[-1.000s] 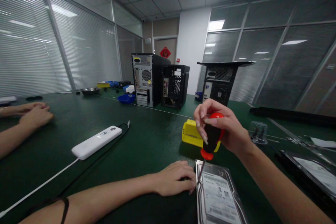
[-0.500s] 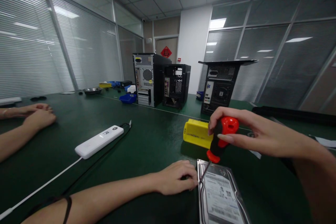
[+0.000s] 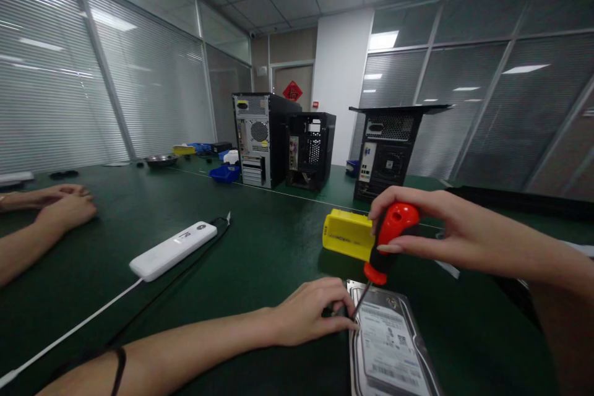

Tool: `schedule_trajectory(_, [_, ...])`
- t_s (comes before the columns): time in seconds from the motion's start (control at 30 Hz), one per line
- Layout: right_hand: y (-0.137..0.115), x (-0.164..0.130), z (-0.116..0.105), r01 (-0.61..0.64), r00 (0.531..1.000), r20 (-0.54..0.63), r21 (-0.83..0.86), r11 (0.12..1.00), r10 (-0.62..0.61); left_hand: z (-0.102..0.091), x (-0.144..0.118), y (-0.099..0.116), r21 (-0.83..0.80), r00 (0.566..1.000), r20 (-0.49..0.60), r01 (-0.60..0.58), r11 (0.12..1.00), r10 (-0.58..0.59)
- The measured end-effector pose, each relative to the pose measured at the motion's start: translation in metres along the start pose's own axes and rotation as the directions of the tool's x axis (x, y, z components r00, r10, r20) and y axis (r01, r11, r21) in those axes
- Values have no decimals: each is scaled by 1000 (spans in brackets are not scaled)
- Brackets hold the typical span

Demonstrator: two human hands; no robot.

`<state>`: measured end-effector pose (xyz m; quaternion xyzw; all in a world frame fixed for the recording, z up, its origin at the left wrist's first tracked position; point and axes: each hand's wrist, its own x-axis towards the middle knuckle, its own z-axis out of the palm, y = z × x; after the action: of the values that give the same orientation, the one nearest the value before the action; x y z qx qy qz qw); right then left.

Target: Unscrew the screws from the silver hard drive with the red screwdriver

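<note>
My right hand (image 3: 422,223) grips the red and black handle of a screwdriver (image 3: 387,244) between thumb and fingers. The tool leans, its thin shaft running down to the left edge of a silver hard drive (image 3: 392,343) with a white label. The drive lies flat on the green table. My left hand (image 3: 320,309) rests at that same edge, thumb and fingertips closed together around the screwdriver's tip. Whatever is pinched there is too small to make out. Just behind the screwdriver sits a yellow plastic bin (image 3: 348,235).
A white power bank-like device (image 3: 174,250) with cables lies to the left. Another person's hands (image 3: 67,204) rest at the far left. Computer cases (image 3: 260,142) stand at the back, one more (image 3: 387,151) at right. A blue bin (image 3: 225,174) and metal bowl (image 3: 161,161) lie behind.
My left fingertips have moved slightly right, over the drive's edge, to the screwdriver tip. The screwdriver handle has turned and shifted a little left in my right hand.
</note>
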<state>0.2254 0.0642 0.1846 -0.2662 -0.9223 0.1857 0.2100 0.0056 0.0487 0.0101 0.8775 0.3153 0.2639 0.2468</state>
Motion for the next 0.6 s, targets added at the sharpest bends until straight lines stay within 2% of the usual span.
schedule_trajectory(0.3, [-4,4,4,55,998,-8,11,998,-55,2,1,-1,-10,1000,6,24,1000,-24])
schedule_trajectory(0.6, [-6,6,8,20,1000,4,14,1000,-20,1,1,1,-17,999,25,41,999,-41])
